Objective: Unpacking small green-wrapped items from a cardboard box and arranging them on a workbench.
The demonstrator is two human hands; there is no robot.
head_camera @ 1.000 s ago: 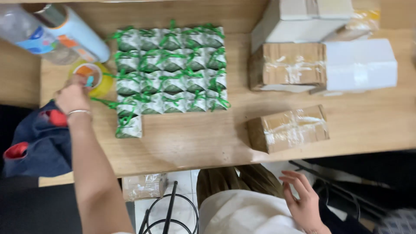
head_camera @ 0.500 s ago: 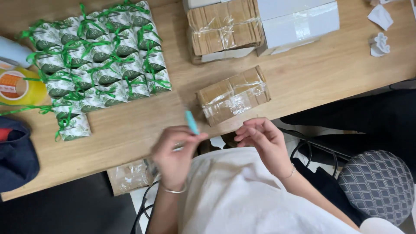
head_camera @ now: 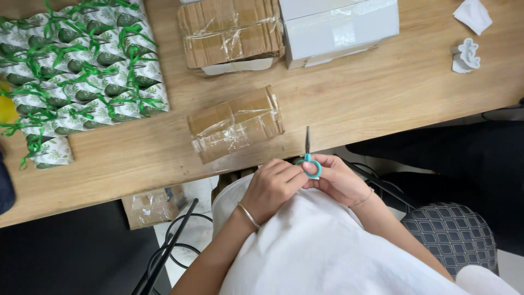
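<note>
Both my hands meet in front of my chest, just off the near edge of the wooden table [head_camera: 382,98]. Between them is a small pair of scissors [head_camera: 308,155] with teal handles, its closed blades pointing up toward the table. My left hand [head_camera: 270,188], a thin bracelet on its wrist, pinches the handle from the left. My right hand [head_camera: 338,180] grips it from the right, with a finger in the teal loop. The nearest thing on the table is a flat cardboard bundle [head_camera: 234,123] wrapped in clear film.
Several green-ribboned patterned packets [head_camera: 82,71] lie in rows at the table's left. A second cardboard bundle [head_camera: 232,35] and a taped white box [head_camera: 338,27] sit at the back. Crumpled tissues [head_camera: 466,54] lie far right. A patterned chair seat [head_camera: 453,235] and cables [head_camera: 169,246] are below.
My left hand came back from the cup at the table's left with the teal scissors. Both hands now hold them together, shifted right, and the view has moved closer.
</note>
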